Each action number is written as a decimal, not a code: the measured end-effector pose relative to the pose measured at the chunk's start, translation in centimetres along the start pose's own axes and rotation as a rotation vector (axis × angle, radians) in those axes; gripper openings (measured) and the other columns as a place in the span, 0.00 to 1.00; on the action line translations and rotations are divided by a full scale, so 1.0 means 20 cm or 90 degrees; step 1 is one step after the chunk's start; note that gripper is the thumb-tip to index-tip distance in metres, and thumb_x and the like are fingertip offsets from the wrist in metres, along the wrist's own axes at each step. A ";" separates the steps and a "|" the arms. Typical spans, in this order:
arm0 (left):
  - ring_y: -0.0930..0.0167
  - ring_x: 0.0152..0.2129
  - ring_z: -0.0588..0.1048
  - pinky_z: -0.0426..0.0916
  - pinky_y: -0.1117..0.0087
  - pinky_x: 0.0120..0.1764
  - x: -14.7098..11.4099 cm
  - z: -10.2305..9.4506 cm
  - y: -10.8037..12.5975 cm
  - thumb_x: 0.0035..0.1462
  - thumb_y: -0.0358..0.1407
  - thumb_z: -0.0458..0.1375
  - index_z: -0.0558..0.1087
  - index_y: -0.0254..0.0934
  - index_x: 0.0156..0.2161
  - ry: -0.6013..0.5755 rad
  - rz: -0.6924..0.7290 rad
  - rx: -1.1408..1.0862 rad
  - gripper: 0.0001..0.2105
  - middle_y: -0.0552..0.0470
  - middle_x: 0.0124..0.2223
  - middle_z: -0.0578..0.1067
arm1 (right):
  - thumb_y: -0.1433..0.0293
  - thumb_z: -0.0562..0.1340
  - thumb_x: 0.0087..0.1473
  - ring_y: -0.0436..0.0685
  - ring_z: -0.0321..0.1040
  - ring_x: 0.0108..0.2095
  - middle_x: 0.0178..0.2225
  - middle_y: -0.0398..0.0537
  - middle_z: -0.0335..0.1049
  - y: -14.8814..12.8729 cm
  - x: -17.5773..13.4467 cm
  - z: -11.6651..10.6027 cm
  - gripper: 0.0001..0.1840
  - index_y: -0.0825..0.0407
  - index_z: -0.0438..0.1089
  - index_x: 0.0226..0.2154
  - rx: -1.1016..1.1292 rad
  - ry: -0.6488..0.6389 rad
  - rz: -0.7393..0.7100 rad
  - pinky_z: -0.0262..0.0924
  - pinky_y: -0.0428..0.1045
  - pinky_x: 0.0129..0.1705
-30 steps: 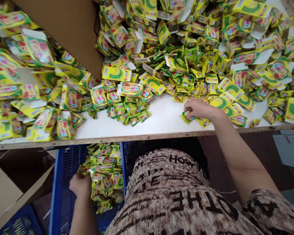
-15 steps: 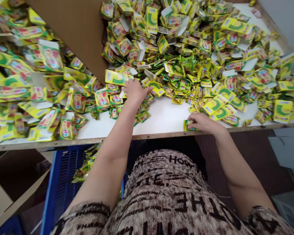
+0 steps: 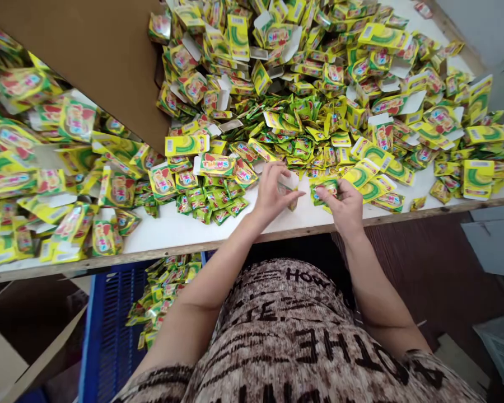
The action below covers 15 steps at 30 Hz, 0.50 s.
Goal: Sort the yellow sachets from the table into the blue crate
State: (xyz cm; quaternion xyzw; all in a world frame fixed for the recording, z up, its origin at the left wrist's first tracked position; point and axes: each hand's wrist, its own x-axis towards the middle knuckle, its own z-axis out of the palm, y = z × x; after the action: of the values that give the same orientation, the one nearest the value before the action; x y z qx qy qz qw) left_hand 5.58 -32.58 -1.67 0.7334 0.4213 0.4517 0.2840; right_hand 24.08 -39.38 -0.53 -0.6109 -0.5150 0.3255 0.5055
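My left hand point(image 3: 273, 193) is closed around a small carton point(image 3: 290, 182), whose pale open end faces right; most of it is hidden by the fingers. Just to the right, my right hand point(image 3: 348, 204) pinches a green and yellow sachet point(image 3: 319, 192) between thumb and fingers. A narrow gap separates the sachet from the carton. Left of my hands lies a cluster of small green sachets point(image 3: 212, 201) on the white tabletop point(image 3: 159, 226). Beyond both hands is a heap of more sachets point(image 3: 300, 120).
Yellow cartons point(image 3: 277, 36), many with raised flaps, are piled across the back and right. A brown cardboard sheet point(image 3: 92, 50) stands at the left, with more cartons point(image 3: 73, 117) beyond it. Below the wooden table edge point(image 3: 109, 258), a blue crate point(image 3: 109, 313) holds packets.
My left hand has come right and nearer from the carton pile and now holds a carton. My right hand has lifted its sachet from the table edge toward it.
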 end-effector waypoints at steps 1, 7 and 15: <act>0.60 0.51 0.69 0.67 0.57 0.53 -0.04 0.05 0.01 0.43 0.44 0.72 0.68 0.40 0.50 0.005 -0.008 -0.005 0.30 0.43 0.53 0.70 | 0.55 0.64 0.55 0.57 0.69 0.37 0.37 0.47 0.73 -0.03 0.00 0.04 0.17 0.49 0.70 0.41 0.039 0.051 -0.018 0.66 0.52 0.40; 0.61 0.52 0.69 0.65 0.60 0.54 -0.21 0.18 0.05 0.50 0.37 0.67 0.53 0.43 0.66 0.055 -0.100 -0.011 0.41 0.41 0.62 0.64 | 0.58 0.65 0.56 0.63 0.68 0.44 0.38 0.50 0.74 -0.08 0.02 0.20 0.13 0.46 0.74 0.41 -0.111 0.082 -0.156 0.64 0.60 0.50; 0.69 0.35 0.71 0.66 0.67 0.39 -0.26 0.14 0.15 0.47 0.33 0.66 0.50 0.41 0.69 0.063 -0.212 -0.053 0.46 0.47 0.46 0.74 | 0.69 0.65 0.54 0.61 0.67 0.37 0.30 0.47 0.72 -0.15 0.06 0.11 0.04 0.48 0.73 0.28 -0.276 -0.196 -0.217 0.62 0.55 0.41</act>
State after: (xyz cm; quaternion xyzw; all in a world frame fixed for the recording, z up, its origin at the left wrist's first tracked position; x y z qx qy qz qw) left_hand 7.91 -38.62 -2.70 0.6178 0.5316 0.4509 0.3637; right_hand 21.52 -37.70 1.80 -0.5528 -0.7379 0.2074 0.3270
